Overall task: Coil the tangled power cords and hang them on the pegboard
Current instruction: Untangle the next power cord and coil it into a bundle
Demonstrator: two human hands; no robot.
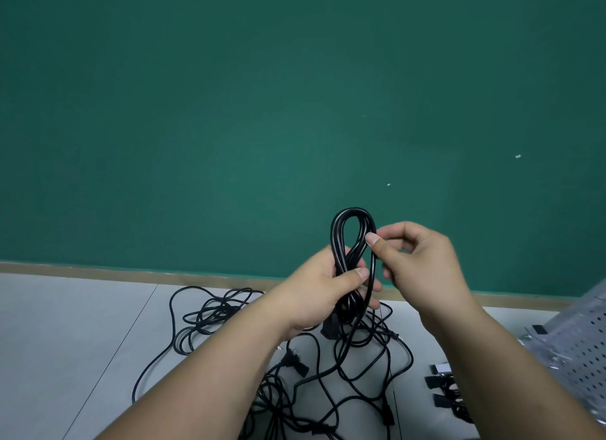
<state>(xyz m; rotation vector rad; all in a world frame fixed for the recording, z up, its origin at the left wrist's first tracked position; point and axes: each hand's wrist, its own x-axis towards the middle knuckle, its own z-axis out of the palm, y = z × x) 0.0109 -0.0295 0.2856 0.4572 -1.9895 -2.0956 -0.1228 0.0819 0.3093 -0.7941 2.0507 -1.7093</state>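
Observation:
A black power cord (341, 233) is folded into several upright loops in front of the green wall. My left hand (323, 285) grips the bundle around its middle, thumb across the front. My right hand (416, 259) pinches one strand of the same cord at the loop's right side between thumb and forefinger. That strand runs down from my right hand into a tangle of black cords (328, 374) spread on the pale floor below, with plugs (295, 362) lying among them. The perforated white pegboard (587, 351) lies tilted at the far right.
Several black straps or clips (442, 392) lie on the floor beside the pegboard. A looser clump of cord (210, 311) sits left of my left arm. A wooden skirting strip (131, 272) runs along the foot of the green wall.

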